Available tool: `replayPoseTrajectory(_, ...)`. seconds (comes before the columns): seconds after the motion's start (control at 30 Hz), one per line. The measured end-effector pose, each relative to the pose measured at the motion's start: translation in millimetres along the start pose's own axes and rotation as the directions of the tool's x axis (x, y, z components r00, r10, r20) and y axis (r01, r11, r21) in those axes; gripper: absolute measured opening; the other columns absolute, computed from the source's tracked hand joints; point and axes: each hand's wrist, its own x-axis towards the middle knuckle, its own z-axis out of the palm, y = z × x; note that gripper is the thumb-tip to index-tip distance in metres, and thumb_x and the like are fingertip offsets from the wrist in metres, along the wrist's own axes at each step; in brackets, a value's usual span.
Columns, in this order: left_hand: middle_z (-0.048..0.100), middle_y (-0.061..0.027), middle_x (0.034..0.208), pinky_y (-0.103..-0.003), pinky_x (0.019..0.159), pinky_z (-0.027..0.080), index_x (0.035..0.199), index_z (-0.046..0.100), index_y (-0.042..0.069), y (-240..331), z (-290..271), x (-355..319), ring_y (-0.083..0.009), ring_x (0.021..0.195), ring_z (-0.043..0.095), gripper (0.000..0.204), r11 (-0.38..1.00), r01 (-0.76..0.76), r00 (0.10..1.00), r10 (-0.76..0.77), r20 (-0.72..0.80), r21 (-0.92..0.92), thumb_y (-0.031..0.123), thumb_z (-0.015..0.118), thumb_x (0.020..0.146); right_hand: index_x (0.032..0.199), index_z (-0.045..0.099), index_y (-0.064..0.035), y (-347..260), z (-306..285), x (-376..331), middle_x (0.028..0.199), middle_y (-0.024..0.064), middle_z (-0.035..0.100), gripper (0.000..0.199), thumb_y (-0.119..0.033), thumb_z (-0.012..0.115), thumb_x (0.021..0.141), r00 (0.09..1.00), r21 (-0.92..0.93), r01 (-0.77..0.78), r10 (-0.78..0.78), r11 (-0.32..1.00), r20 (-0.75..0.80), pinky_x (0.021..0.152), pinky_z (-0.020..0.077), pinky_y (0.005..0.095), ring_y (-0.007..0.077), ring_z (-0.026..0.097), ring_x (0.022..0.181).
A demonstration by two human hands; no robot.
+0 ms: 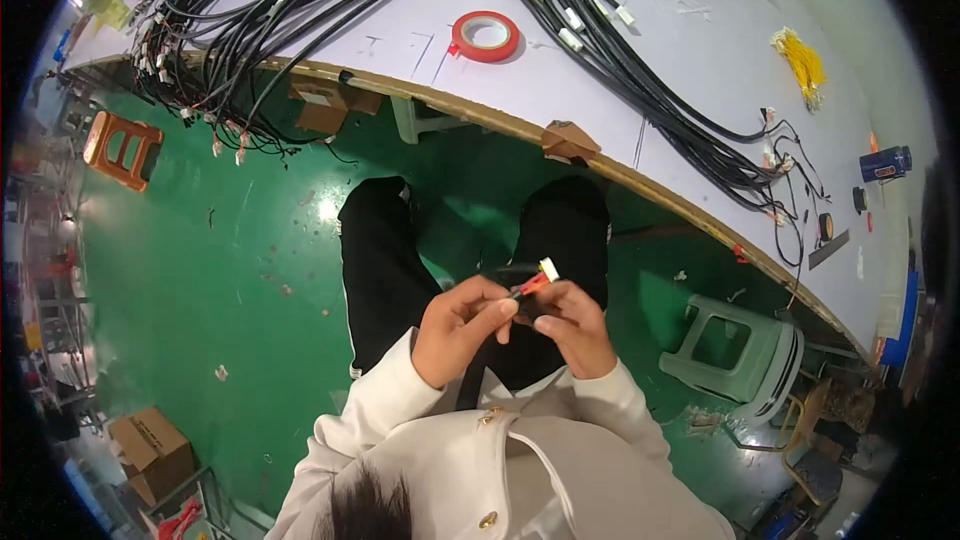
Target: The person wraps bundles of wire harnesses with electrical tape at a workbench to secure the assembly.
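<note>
Down in front of the person's lap, the left hand [462,325] is curled with thumb and fingertips pinched together on a small red wire piece [527,288]. Its white connector [549,268] pokes up just above both hands. The right hand [572,325] is closed too, fingers folded around the same piece from the other side, touching the left. A cardboard box [152,452] sits on the green floor [200,280] at lower left; its contents cannot be made out. Well apart, on the desk [690,60], lie black cable bundles [620,60] and a red tape roll [485,36].
</note>
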Motion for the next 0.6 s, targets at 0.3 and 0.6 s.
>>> replayPoseTrajectory(0.3,0.052,-0.0014,0.061,-0.021,0.051,0.034,0.081,0.054,0.002,13,-1,-10,-0.0073,0.054,0.046,0.014,0.989,0.144,0.983,-0.145,0.113,0.018,0.013,0.058,0.088,0.125,0.043,-0.0004,-17,8,11,0.123,0.0109,0.053,0.054,-0.001,0.065,0.076,0.977,0.048,-0.010,0.000,0.999,0.215,0.096,0.0395,0.0321,0.0163,0.052,0.109)
replayPoseTrajectory(0.6,0.052,-0.0015,0.061,-0.021,0.051,0.034,0.080,0.054,0.002,15,-1,-12,-0.0074,0.053,0.046,0.015,0.977,0.211,0.972,-0.207,0.116,-0.023,0.013,0.059,0.087,0.126,0.042,0.0023,-20,1,5,0.118,0.0083,0.053,0.060,0.002,0.067,0.072,0.968,-0.002,0.027,-0.025,1.000,0.251,0.094,0.0392,0.0281,0.0139,0.051,0.108)
